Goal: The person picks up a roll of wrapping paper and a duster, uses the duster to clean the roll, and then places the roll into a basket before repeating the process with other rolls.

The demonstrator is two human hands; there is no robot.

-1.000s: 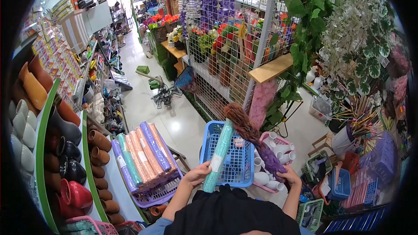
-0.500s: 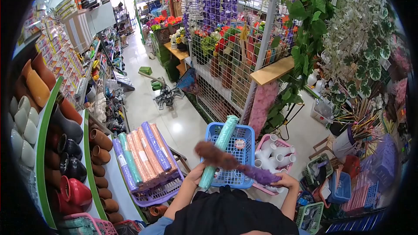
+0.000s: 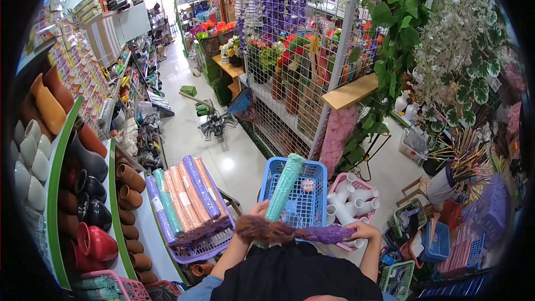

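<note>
My left hand (image 3: 257, 210) is wrapped round the lower part of a teal plastic-wrapped roll (image 3: 286, 184), which slants up over the blue basket (image 3: 323, 189). In my right hand (image 3: 364, 231) is a fluffy duster (image 3: 329, 234), purple near the hand and brown at the far end. The duster lies level across my front, its brown end overlapping the bottom of the roll and partly hiding my left hand. A round label shows inside the blue basket.
To the left, a purple basket (image 3: 207, 252) carries stacked purple, teal and orange rolls (image 3: 186, 192). A pink basket of white vases (image 3: 356, 203) stands right of the blue one. Pottery shelves (image 3: 54, 189) line the left side, and a wire grid rack (image 3: 312, 78) rises ahead.
The duster has swung down and its brown end has shifted left, over the roll's lower end. The roll tilts slightly more to the right in my left hand.
</note>
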